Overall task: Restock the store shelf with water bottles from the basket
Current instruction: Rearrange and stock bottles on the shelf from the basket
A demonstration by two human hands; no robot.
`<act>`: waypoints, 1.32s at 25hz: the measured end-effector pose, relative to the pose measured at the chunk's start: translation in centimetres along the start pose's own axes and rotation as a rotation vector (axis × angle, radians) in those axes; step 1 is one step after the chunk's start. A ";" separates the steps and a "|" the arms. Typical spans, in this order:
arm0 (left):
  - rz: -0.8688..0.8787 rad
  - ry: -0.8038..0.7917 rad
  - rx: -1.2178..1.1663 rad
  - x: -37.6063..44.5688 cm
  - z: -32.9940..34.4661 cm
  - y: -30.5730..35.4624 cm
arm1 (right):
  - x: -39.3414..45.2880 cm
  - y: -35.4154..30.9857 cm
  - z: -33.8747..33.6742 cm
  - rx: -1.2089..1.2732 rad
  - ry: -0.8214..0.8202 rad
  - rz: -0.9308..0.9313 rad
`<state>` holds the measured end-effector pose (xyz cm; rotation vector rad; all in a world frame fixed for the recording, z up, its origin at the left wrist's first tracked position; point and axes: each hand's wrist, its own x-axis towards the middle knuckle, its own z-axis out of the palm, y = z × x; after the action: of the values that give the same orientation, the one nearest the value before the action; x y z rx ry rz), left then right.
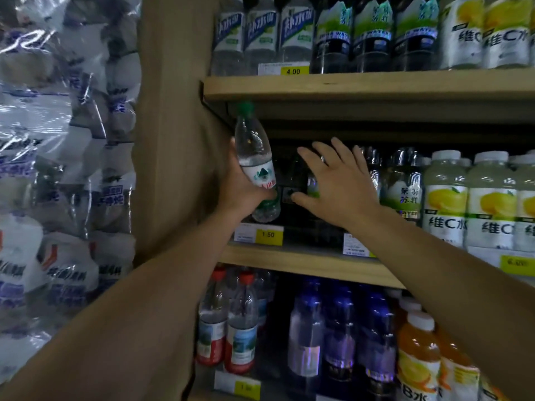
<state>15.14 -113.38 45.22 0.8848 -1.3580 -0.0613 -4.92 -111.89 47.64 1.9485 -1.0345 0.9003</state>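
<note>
Two bare forearms reached up from 6 o'clock toward the middle shelf (304,260). The left hand (246,186) gripped a clear bottle (256,163) around its label, the green cap tilted toward 11 o'clock, at the shelf's left end above the 1.50 tag (267,235). Just at 3 o'clock of it, the right hand (337,183) was spread wide, fingers straight, holding nothing, before the dark gap. Lemon drinks (469,204) stood farther at 3 o'clock.

Two bare forearms — no sleeves, bands or rings — left hand (243,186), right hand (341,186).
</note>
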 end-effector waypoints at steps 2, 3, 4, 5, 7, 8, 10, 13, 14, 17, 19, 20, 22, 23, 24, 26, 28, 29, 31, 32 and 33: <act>-0.061 -0.097 0.080 0.9 -0.2 -1.1 | 0.5 0.3 0.6 0.007 0.015 -0.005; -0.088 -0.154 0.102 1.0 -0.3 -1.5 | 0.7 0.4 0.7 0.011 0.027 -0.009; -0.106 -0.210 0.111 1.1 -0.4 -1.7 | 1.0 0.4 0.8 0.018 0.041 -0.015; -0.126 -0.257 0.106 1.2 -0.4 -1.8 | 1.2 0.4 0.9 0.025 0.055 -0.020; -0.163 -0.322 0.074 1.5 -0.4 -1.8 | 1.4 0.2 1.1 0.051 0.073 -0.024; -0.182 -0.341 0.063 1.6 -0.3 -2.0 | 1.4 0.1 1.2 0.071 0.075 -0.023; -0.213 -0.359 0.054 1.8 -0.2 -2.3 | 1.4 0.0 1.4 0.099 0.073 -0.020; -0.233 -0.378 0.133 1.8 0.1 -2.6 | 1.4 0.0 1.7 0.110 0.068 -0.027; -0.227 -0.378 0.168 1.8 0.2 -2.6 | 1.4 0.1 1.7 0.114 0.069 -0.029; -0.156 -0.326 0.255 1.4 0.2 -2.0 | 1.2 0.4 1.6 0.123 0.079 -0.033; 0.013 -0.255 0.462 1.3 0.0 -1.3 | 1.2 0.9 1.4 0.132 0.094 -0.032; 0.112 -0.255 0.590 1.2 0.0 -1.0 | 1.2 1.0 1.3 0.137 0.100 -0.030; 0.227 -0.299 0.727 1.1 0.2 -0.8 | 1.2 1.3 1.2 0.144 0.107 -0.026; 0.228 -0.315 0.730 1.1 0.5 -0.9 | 1.1 1.4 1.3 0.143 0.107 -0.024; 0.211 -0.321 0.717 1.1 0.7 -1.1 | 1.0 1.4 1.4 0.141 0.105 -0.023; 0.174 -0.319 0.693 1.2 1.2 -1.7 | 0.8 1.5 1.6 0.139 0.101 -0.026; 0.148 -0.321 0.688 1.5 1.5 -2.2 | 0.7 1.5 1.8 0.132 0.102 -0.033; 0.130 -0.331 0.693 1.6 1.6 -2.3 | 0.6 1.5 1.8 0.131 0.105 -0.034; 0.091 -0.349 0.719 1.9 1.7 -2.4 | 0.5 1.2 2.1 0.135 0.108 -0.035; 0.074 -0.359 0.732 1.9 1.8 -2.2 | 0.5 1.1 2.2 0.136 0.109 -0.037; 0.061 -0.372 0.741 1.9 1.8 -2.2 | 0.5 0.9 2.3 0.137 0.112 -0.042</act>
<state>15.08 -116.81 45.43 1.4993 -1.7912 0.3638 -5.00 -114.36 47.24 1.9994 -0.8838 1.0689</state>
